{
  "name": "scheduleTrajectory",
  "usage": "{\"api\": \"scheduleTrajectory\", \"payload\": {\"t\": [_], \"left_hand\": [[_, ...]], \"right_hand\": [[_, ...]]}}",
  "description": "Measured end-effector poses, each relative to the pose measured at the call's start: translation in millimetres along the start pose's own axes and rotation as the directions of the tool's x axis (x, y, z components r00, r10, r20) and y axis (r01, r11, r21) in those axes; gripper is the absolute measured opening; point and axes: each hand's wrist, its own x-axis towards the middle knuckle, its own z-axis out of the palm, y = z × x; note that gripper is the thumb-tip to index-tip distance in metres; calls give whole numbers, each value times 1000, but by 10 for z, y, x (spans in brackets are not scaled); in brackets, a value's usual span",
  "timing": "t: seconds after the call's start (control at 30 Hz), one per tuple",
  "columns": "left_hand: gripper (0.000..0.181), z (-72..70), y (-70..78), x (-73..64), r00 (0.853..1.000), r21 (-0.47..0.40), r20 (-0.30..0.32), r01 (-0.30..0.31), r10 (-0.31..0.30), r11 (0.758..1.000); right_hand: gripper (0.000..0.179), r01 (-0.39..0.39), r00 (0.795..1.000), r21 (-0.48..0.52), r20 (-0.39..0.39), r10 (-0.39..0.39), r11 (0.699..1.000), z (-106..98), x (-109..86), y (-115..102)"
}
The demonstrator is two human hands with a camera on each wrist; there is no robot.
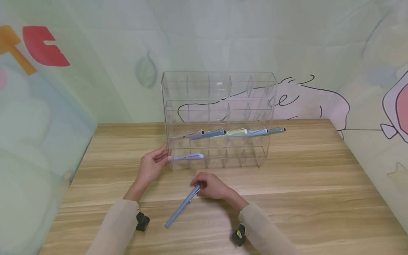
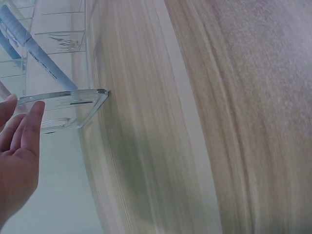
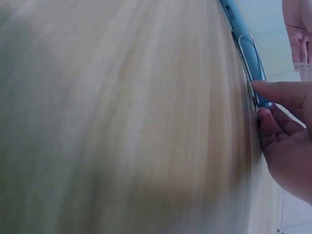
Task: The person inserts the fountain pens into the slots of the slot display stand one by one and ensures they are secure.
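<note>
My right hand pinches a blue pen by its capped end, between thumb and fingers. The pen slants down to the left over the wooden table, its wire clip showing in the right wrist view. My left hand is at the left side of a clear acrylic rack, fingers extended and fingertips right at the side panel. Close to its thumb, a lavender pen lies across the lowest tier at the left.
Several pens, among them a pinkish one, a pale green one and a dark green one, lean in a row in the rack's tier above. The wooden table meets a printed backdrop behind the rack.
</note>
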Motion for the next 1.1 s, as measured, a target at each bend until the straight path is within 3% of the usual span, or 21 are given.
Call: {"api": "scheduleTrajectory", "payload": {"t": [0.33, 0.67, 0.97, 1.1], "left_hand": [[47, 6, 12, 9, 1000, 15, -3, -18, 18, 1000], [48, -9, 12, -1, 1000, 20, 0, -13, 13, 1000], [48, -1, 1, -5, 1000, 5, -2, -16, 16, 1000], [48, 1, 12, -14, 1000, 12, 1, -10, 10, 1000]], "right_hand": [[20, -43, 999, 65, -2, 43, 997, -135, -101, 7], [18, -104, 987, 212, -99, 127, 972, -382, -213, -36], [15, -92, 979, 269, -153, 137, 959, -555, -309, -108], [16, -45, 978, 304, -181, 105, 952, -679, -356, -152]]}}
